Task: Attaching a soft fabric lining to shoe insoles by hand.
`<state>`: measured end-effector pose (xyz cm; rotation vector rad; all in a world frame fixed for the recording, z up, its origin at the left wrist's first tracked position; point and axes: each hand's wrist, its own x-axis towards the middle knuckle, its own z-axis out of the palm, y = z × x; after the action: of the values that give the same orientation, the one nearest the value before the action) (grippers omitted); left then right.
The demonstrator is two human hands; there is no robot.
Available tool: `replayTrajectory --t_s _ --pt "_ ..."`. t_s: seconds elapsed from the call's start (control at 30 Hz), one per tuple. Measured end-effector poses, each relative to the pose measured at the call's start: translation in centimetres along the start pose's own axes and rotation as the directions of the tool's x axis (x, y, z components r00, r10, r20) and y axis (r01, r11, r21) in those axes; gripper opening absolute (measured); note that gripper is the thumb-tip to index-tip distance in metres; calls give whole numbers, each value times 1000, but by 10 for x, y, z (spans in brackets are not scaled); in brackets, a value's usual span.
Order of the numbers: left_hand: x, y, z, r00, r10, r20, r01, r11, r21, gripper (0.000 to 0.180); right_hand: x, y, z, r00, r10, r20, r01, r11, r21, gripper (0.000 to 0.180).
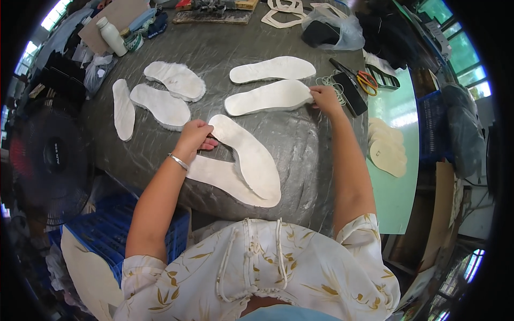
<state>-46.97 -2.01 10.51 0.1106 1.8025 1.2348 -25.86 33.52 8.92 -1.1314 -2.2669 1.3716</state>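
Observation:
My left hand (196, 138) pinches the narrow end of a white insole (249, 152), which is lifted at that end and overlaps another white insole (219, 176) lying near the table's front edge. Farther right, my right hand (324, 99) grips the tip of a second white insole (267, 98) between thumb and fingers. Just beyond it lies one more white insole (273, 69), flat on the table. At the left are two fluffy-edged insoles (176, 80) and a slimmer white piece (124, 109).
Orange-handled scissors (367, 83), a black phone-like slab (349, 93) and a coil of pale cord (337, 88) lie at the right. A green board (393, 198) bears cream insole shapes (386, 147). A white bottle (111, 36) stands far left; a fan (56, 155) is nearer.

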Motion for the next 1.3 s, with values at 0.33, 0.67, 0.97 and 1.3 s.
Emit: replayTrajectory --t_s 0.33,0.67,0.97,1.3 --pt "-3 -11 -21 996 84 35 -73 967 -242 20 -13 -6 6 926 -133 -355 57 975 -216 30" --pt "-6 -12 -31 994 71 86 -44 957 -286 16 -180 -53 36 966 16 257 27 986 -163 32" --pt "-2 -8 -33 952 72 299 54 918 -394 29 -240 -32 73 923 248 295 -346 871 350 22" --pt "-24 2 -80 938 340 -61 -342 886 -314 33 -228 -22 67 872 391 294 -484 781 395 17"
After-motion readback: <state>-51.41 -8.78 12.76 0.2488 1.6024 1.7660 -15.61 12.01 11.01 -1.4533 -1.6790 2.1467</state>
